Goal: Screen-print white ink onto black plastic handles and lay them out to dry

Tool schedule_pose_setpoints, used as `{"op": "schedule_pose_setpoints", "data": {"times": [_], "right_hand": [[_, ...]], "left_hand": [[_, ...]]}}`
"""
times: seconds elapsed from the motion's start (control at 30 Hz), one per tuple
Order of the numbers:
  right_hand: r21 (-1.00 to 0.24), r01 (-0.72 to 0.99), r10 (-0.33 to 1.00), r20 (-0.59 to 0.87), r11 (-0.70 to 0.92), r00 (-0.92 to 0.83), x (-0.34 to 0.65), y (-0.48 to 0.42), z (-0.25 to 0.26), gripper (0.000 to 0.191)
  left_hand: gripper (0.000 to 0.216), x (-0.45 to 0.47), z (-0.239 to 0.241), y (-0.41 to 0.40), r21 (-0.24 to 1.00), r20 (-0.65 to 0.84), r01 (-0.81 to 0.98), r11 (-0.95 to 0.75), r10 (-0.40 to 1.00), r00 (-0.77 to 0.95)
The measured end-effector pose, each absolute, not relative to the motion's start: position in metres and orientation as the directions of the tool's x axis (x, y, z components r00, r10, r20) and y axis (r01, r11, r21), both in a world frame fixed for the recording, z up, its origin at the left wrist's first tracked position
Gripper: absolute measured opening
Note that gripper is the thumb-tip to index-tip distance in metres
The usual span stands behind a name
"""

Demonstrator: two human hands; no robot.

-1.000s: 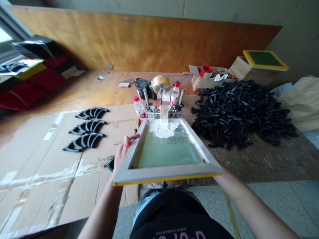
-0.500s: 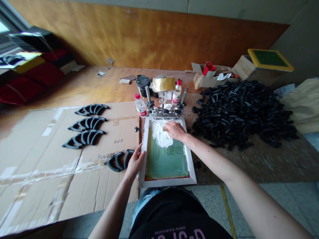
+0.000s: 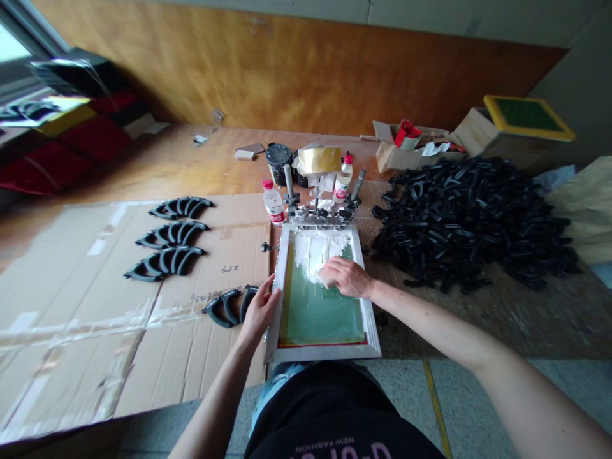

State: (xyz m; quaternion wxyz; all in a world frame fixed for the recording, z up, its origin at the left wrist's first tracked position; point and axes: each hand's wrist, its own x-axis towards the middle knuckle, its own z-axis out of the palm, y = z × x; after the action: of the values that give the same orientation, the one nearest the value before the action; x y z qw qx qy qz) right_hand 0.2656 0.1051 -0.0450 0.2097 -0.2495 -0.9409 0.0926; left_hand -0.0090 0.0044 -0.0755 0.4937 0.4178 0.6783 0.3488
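A screen printing frame (image 3: 370,322) with a metal border and green mesh (image 3: 320,322) lies in front of me, its far end at a metal hinge clamp (image 3: 320,218). Thick white ink (image 3: 310,248) is smeared over the far part of the mesh. My right hand (image 3: 348,276) is closed at the near edge of the ink, fingers pointing down; what it holds is hidden beneath them. At the frame's left border, my left hand (image 3: 262,308) grips the edge with thumb and fingers. Just beside it lie a few curved black plastic handles (image 3: 224,310), partly covered by that hand.
Three rows of black handles (image 3: 165,262) rest on cardboard (image 3: 95,306) at left. A big heap of black parts (image 3: 468,220) fills the right side. Behind the clamp stand two red-capped bottles (image 3: 274,203) and a black tub (image 3: 278,162). An open carton (image 3: 392,157) sits farther back.
My right hand has moved toward me over the mesh, from the far ink to its near edge. The left hand stays at the frame's left border. The view has shifted slightly.
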Motion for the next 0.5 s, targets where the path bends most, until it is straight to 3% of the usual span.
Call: {"op": "schedule_pose_setpoints", "data": {"times": [0.13, 0.3, 0.4, 0.5], "right_hand": [[-0.365, 0.509, 0.620, 0.332, 0.779, -0.711, 0.259, 0.126, -0.028, 0.017], [-0.364, 0.767, 0.847, 0.298, 0.528, -0.441, 0.250, 0.187, 0.002, 0.059], [-0.277, 0.877, 0.876, 0.404, 0.392, -0.264, 0.282, 0.201, 0.006, 0.047], [-0.067, 0.956, 0.806, 0.556, 0.286, -0.202, 0.320, 0.187, -0.008, 0.024]], "left_hand": [[0.085, -0.006, -0.056, 0.005, 0.881, -0.400, 0.208, 0.425, 0.904, -0.151], [0.080, -0.012, -0.017, 0.006, 0.899, -0.400, 0.139, 0.416, 0.908, -0.126], [0.069, -0.014, 0.006, 0.017, 0.929, -0.356, 0.057, 0.365, 0.926, -0.128], [0.066, -0.006, 0.027, 0.041, 0.974, -0.215, -0.103, 0.199, 0.961, -0.175]]}}
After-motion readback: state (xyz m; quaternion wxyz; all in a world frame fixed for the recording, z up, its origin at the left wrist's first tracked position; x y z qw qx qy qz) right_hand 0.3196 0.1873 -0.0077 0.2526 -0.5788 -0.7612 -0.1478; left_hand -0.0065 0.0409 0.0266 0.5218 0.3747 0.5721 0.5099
